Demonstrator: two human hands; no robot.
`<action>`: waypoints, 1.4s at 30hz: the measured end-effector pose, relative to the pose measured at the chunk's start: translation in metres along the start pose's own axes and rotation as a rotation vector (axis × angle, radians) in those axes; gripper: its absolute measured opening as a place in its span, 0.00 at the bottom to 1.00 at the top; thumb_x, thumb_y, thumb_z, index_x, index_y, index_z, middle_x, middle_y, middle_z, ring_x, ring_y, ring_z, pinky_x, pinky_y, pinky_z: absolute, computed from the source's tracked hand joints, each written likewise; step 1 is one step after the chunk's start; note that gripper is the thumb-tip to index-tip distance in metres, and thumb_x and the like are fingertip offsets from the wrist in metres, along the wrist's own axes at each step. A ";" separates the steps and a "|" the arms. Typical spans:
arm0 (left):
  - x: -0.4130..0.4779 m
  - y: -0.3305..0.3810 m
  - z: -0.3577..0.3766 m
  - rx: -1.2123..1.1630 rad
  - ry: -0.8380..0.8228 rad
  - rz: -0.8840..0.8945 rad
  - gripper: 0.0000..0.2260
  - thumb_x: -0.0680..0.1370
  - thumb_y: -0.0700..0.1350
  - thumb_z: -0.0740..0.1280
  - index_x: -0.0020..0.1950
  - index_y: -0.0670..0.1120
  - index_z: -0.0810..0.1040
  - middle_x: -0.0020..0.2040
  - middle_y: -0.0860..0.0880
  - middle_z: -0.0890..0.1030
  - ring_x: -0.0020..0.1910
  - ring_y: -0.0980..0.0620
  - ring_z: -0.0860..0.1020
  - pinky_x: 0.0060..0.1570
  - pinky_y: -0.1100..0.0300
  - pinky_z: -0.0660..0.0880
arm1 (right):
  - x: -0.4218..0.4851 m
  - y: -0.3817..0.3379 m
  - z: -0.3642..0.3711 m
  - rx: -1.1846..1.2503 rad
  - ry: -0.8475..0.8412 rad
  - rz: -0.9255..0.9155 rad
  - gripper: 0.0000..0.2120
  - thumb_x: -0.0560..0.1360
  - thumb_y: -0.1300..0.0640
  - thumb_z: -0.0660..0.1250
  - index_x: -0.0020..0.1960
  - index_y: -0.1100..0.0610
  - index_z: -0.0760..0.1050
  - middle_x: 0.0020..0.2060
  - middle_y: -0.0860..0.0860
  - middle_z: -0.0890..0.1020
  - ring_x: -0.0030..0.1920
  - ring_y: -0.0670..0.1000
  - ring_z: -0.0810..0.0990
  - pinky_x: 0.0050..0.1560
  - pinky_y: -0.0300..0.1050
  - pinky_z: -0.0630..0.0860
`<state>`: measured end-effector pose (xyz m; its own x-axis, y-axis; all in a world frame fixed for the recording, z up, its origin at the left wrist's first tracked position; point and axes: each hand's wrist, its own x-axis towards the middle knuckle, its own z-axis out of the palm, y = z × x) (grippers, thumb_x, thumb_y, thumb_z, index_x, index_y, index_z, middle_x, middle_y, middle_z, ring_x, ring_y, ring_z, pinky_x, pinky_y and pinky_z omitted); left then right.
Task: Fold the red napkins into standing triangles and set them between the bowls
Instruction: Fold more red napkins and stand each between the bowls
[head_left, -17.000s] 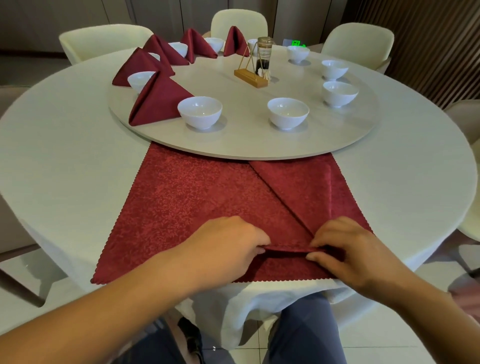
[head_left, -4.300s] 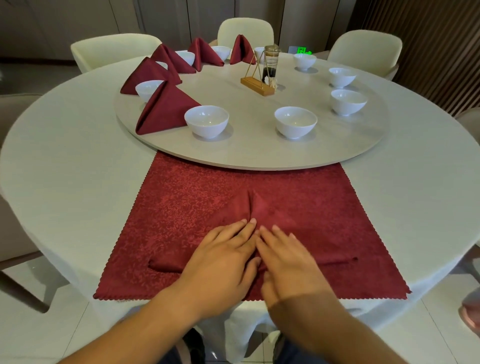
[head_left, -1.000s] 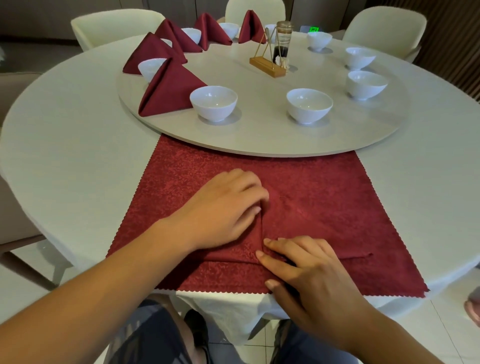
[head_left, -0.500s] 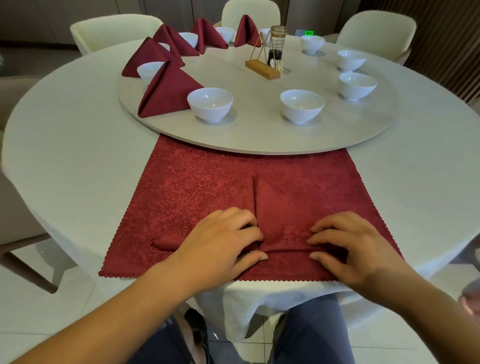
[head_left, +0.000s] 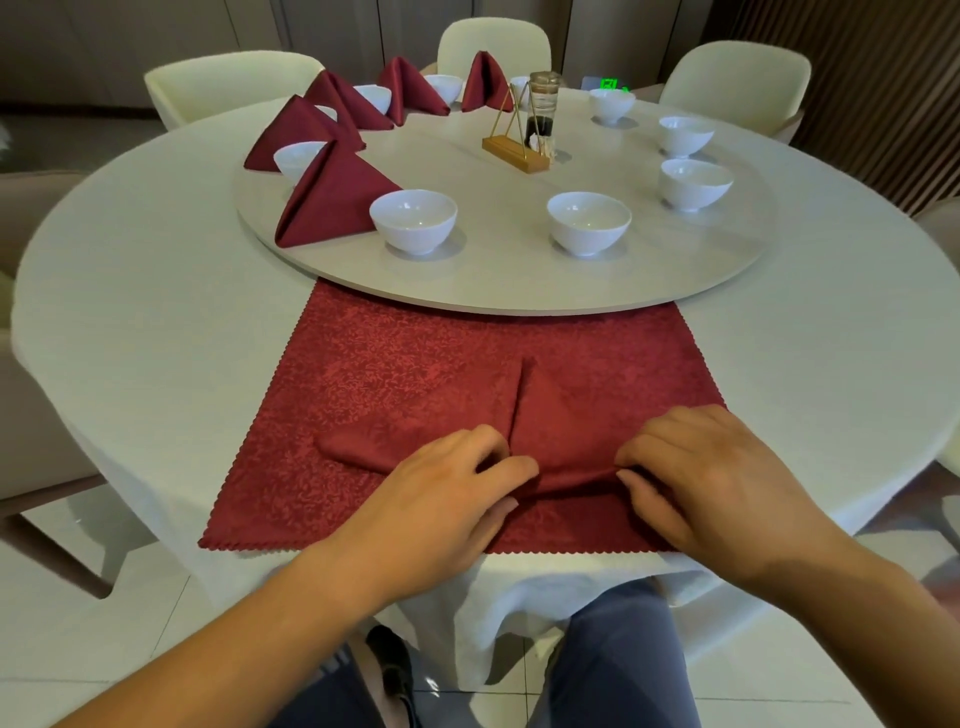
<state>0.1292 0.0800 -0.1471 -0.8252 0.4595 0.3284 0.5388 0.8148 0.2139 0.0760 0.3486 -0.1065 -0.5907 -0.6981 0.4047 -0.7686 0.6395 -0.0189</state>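
Now, from nine o'clock round to twelve on the turntable (head_left: 519, 283), we see five standing triangles. The nearest triangle (head_left: 332, 200) is set between two white bowls to fill that gap. We judge they stand on the turning board so that each finished place can swing away and bring the next gap near. The near left bowl (head_left: 413, 221) and near right bowl (head_left: 588, 222), at about six o'clock on the board, have nothing between them. That is the likeliest spot for the piece in hand.

At six o'clock on the counter (head_left: 156, 291) a flat red cloth (head_left: 405, 353) lies spread, its far edge running under the board's rim. On it sits the folded napkin (head_left: 556, 415), a low triangle whose centre seam points to twelve.

Our left hand (head_left: 441, 499) has its fingers curled and nips the napkin's near edge at seven o'clock of the seam. Our right hand (head_left: 711, 478), at five o'clock, is curled likewise and pinches the same edge. Between them the edge rides a little off the cloth. This suggests we hold both ends so the base turns or lifts evenly without spoiling the seam. The fold is not yet upright.

Further right, the three o'clock bowl (head_left: 693, 182) and its neighbours towards one have no napkins either, so much of the task is left.
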 end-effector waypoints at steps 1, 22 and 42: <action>-0.001 0.002 0.000 -0.001 -0.002 -0.010 0.15 0.82 0.54 0.65 0.67 0.52 0.74 0.55 0.53 0.74 0.50 0.53 0.75 0.51 0.60 0.75 | 0.003 -0.004 -0.004 -0.016 -0.001 -0.011 0.12 0.78 0.50 0.60 0.45 0.52 0.81 0.38 0.46 0.79 0.39 0.52 0.77 0.44 0.45 0.71; -0.009 -0.005 -0.015 -0.570 0.014 -0.177 0.08 0.81 0.56 0.66 0.50 0.52 0.73 0.40 0.56 0.76 0.36 0.53 0.76 0.34 0.59 0.71 | 0.062 -0.041 -0.028 0.528 -0.086 0.129 0.05 0.75 0.50 0.73 0.42 0.45 0.79 0.34 0.41 0.80 0.37 0.45 0.79 0.39 0.40 0.73; 0.016 -0.022 -0.021 -1.174 0.111 -0.738 0.09 0.82 0.34 0.62 0.50 0.41 0.81 0.45 0.51 0.85 0.46 0.54 0.83 0.50 0.63 0.76 | 0.066 0.007 0.031 0.712 -0.315 0.356 0.08 0.80 0.49 0.67 0.43 0.50 0.80 0.37 0.46 0.82 0.39 0.45 0.79 0.42 0.41 0.75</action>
<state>0.1076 0.0615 -0.1271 -0.9902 -0.0167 -0.1387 -0.1394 0.0588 0.9885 0.0238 0.2971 -0.1083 -0.7862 -0.6180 -0.0053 -0.4329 0.5568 -0.7089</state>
